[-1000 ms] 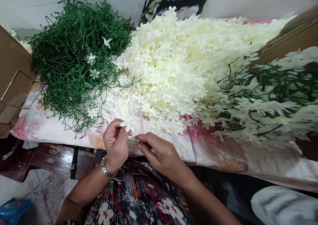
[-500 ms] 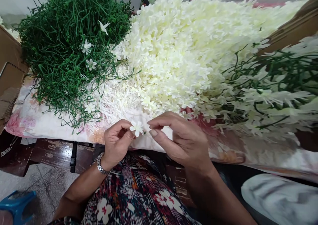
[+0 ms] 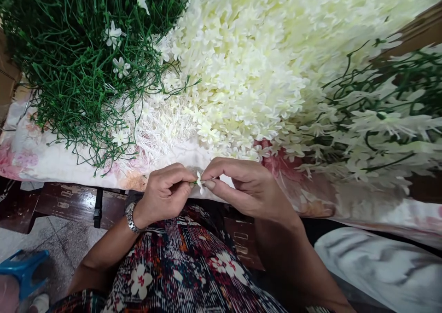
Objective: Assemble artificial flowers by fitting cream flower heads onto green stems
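A small white artificial flower (image 3: 200,182) stands edge-on between my two hands, in front of my body. My left hand (image 3: 169,189) is closed in a pinch on a short green stem end at the flower's left side. On the other side, the thumb and forefinger of my right hand (image 3: 247,188) pinch a thin pale strand at the flower's centre; its far end is hidden by the fingers. Beyond my hands lie a heap of white, feathery stamens (image 3: 169,129), a large pile of cream-white blossoms (image 3: 241,73) and a mound of green plastic stems (image 3: 69,69).
Finished-looking sprays of white flowers on green stems (image 3: 390,119) lie at the right beside a cardboard box (image 3: 423,30). A floral cloth (image 3: 79,172) covers the work surface. A blue stool (image 3: 26,271) stands on the floor at lower left.
The flower has turned from facing up to edge-on, with a green stem now at its left. My right fingers have closed in on its strand. The view has tilted down.
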The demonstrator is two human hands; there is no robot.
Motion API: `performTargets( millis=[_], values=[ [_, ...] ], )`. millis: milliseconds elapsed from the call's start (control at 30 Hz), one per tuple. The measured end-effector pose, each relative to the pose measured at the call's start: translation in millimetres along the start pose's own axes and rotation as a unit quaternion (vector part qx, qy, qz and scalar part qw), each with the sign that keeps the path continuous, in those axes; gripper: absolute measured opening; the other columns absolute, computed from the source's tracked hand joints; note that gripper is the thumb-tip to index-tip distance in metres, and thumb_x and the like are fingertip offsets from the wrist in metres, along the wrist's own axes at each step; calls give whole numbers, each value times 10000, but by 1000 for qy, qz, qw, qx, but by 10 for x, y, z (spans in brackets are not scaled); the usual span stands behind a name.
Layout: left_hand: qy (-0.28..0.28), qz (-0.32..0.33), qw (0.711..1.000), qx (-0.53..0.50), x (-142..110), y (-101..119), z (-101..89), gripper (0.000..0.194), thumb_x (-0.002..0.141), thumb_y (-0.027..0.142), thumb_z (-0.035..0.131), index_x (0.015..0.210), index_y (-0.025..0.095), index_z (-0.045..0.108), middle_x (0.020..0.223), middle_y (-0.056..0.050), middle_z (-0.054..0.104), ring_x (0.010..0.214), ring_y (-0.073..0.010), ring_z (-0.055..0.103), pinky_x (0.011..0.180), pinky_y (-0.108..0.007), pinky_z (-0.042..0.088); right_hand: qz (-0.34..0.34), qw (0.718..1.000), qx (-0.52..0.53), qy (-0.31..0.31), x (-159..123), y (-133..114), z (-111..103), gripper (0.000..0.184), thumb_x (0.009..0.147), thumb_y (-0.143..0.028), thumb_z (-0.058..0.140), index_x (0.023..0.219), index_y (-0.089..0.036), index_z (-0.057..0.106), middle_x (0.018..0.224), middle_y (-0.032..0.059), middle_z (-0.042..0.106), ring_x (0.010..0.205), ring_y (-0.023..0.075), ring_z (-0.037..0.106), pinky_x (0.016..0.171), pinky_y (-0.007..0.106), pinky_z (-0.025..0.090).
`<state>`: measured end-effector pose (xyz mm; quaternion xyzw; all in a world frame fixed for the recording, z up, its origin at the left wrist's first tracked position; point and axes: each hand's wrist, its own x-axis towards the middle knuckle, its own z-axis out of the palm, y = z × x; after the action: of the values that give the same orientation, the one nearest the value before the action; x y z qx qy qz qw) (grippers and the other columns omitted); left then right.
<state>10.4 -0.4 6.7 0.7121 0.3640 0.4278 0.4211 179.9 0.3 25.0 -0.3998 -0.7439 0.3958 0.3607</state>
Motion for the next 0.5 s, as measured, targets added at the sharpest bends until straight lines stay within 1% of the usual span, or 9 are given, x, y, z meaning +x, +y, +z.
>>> performTargets(
  millis=[67, 167, 367, 433, 500],
  values=[
    [-5, -15, 1000, -4, 1, -9, 10, 150, 705, 37, 462, 702, 140, 571, 577, 13, 502, 518, -68, 437, 491, -204, 361, -2, 1000, -30, 0, -10, 12, 1, 72, 740, -114, 510, 757, -173, 548, 649, -9, 554, 584, 62, 504, 542, 194, 401],
    [-5, -30, 999, -9, 3, -19, 30, 145, 699, 35, 467, 686, 136, 571, 571, 13, 502, 516, -68, 436, 491, -204, 356, -21, 997, -78, 15, -40, 30, 28, 82, 728, -99, 515, 750, -174, 537, 632, -7, 542, 579, 67, 488, 538, 199, 391],
    [0, -52, 999, -4, 9, -26, 75, 149, 684, 14, 466, 644, 127, 554, 562, 21, 481, 513, -60, 417, 496, -196, 337, -55, 989, -133, 38, -69, 81, 106, 106, 739, -87, 485, 782, -173, 531, 653, 9, 534, 613, 84, 492, 556, 214, 403],
    [7, -70, 997, -27, 11, -41, 78, 146, 689, 19, 470, 645, 130, 552, 572, 21, 476, 526, -62, 416, 505, -198, 336, -67, 985, -155, 40, -50, 72, 97, 105, 747, -84, 472, 782, -164, 531, 654, 15, 534, 619, 89, 493, 563, 220, 407],
    [14, -98, 991, -88, 17, -59, 63, 118, 706, 49, 494, 669, 137, 563, 595, 15, 484, 546, -69, 432, 508, -201, 339, -77, 982, -167, 33, -32, 45, 59, 94, 752, -100, 480, 804, -159, 532, 678, 24, 545, 644, 98, 502, 586, 231, 417]
  ],
)
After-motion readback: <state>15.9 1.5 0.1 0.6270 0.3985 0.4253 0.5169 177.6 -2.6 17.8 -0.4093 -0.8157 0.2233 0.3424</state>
